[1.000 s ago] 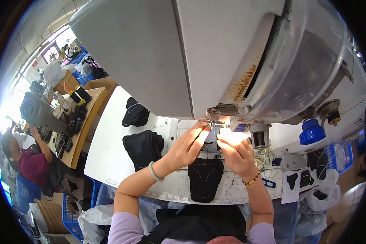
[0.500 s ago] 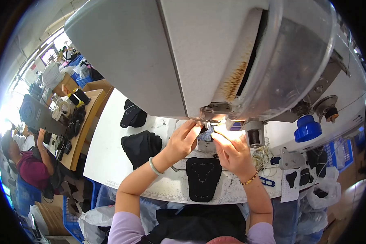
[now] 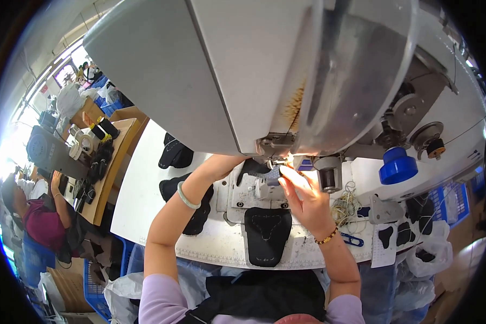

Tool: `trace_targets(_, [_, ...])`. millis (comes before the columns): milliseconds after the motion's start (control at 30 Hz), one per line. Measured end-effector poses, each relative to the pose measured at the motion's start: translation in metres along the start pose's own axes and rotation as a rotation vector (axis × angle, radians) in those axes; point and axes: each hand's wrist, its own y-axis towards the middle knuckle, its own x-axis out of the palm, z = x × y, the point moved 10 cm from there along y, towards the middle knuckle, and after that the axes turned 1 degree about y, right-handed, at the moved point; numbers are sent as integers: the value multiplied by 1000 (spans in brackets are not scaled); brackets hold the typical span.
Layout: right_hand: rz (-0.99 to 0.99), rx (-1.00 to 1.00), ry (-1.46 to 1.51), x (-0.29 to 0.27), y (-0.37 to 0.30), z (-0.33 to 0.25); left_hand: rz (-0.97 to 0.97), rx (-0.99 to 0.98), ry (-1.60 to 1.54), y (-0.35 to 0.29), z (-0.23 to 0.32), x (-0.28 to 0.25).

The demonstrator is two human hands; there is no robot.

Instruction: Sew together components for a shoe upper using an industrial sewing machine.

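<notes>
Below the head of a grey-white sewing machine [image 3: 200,75], my right hand [image 3: 309,202] pinches the edge of a small grey-blue fabric piece [image 3: 273,176] beside the needle area. My left hand [image 3: 225,166] reaches under the machine head on the left; its fingers are hidden there. A dark piece [image 3: 248,167] lies between the hands, partly covered by the machine. On the table's near side rests a black fabric piece [image 3: 267,240] with a white stitched outline. More black pieces [image 3: 197,218] lie stacked by my left forearm, and others [image 3: 175,152] sit farther back.
Tangled thread [image 3: 344,206] and blue thread snips [image 3: 352,240] lie right of my right hand. A blue knob [image 3: 398,166] sticks out from the machine. Blue baskets [image 3: 448,205] and plastic bags stand at the right. Another person [image 3: 43,221] works at a table on the left.
My left hand has moved up and left, away from the fabric and behind the machine head. The right hand has shifted slightly left, keeping its pinch. The machine's metal base is now more exposed.
</notes>
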Motion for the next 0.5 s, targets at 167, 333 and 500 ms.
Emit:
trace_targets(167, [-11,-7,92,-1,-2,6,-159,-542,-1099,-16,-38,34])
trace_targets(333, [8,-3,87,-3,1,6,-245,-480,-1141,-16,-25,38])
trace_targets(500, [-2,-3,63,2,-2,6,-177,-621,-1210,-26,-32,41])
